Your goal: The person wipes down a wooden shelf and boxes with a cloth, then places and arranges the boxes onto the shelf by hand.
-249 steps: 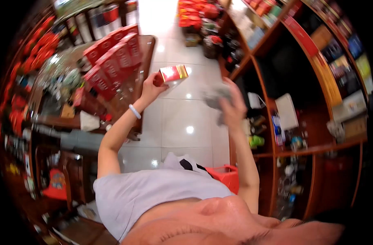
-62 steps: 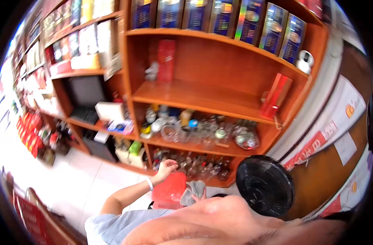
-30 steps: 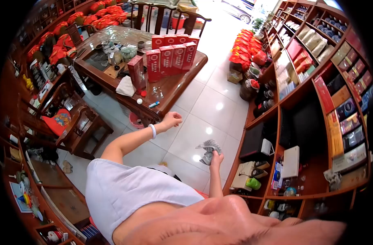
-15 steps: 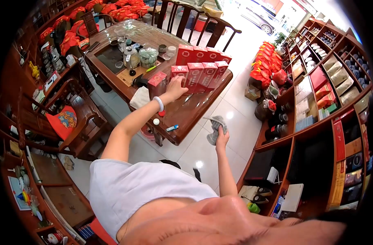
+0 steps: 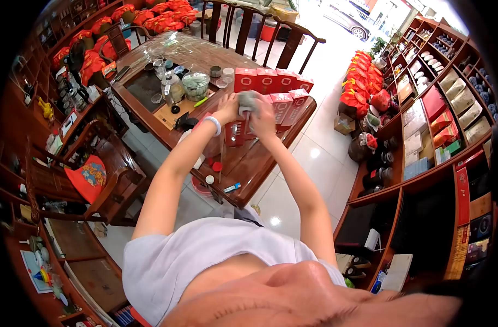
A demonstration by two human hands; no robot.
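My right hand (image 5: 264, 119) is closed on a grey cloth (image 5: 248, 102), pressed at the top of the front row of red boxes (image 5: 282, 106). Close on its left is my left hand (image 5: 227, 109), a pale bracelet at the wrist, its fingers stretched toward the cloth. A red box (image 5: 236, 134) stands upright just below both hands, partly covered by them. Whether my left fingers touch a box cannot be made out. Behind is a second row of red boxes (image 5: 266, 80). All stand on the glossy wooden table (image 5: 254, 169).
A glass kettle (image 5: 172, 87), a glass bowl (image 5: 196, 84) and a green pen (image 5: 200, 102) lie left of the boxes. Near the front edge are a white cap (image 5: 209, 179) and a blue-and-white tube (image 5: 232, 187). A carved chair (image 5: 104, 174) stands left, shelves (image 5: 393, 191) right.
My right hand has swung up and left from beside the table, carrying the grey cloth to the boxes. My left hand has shifted slightly left, off the front box's top.
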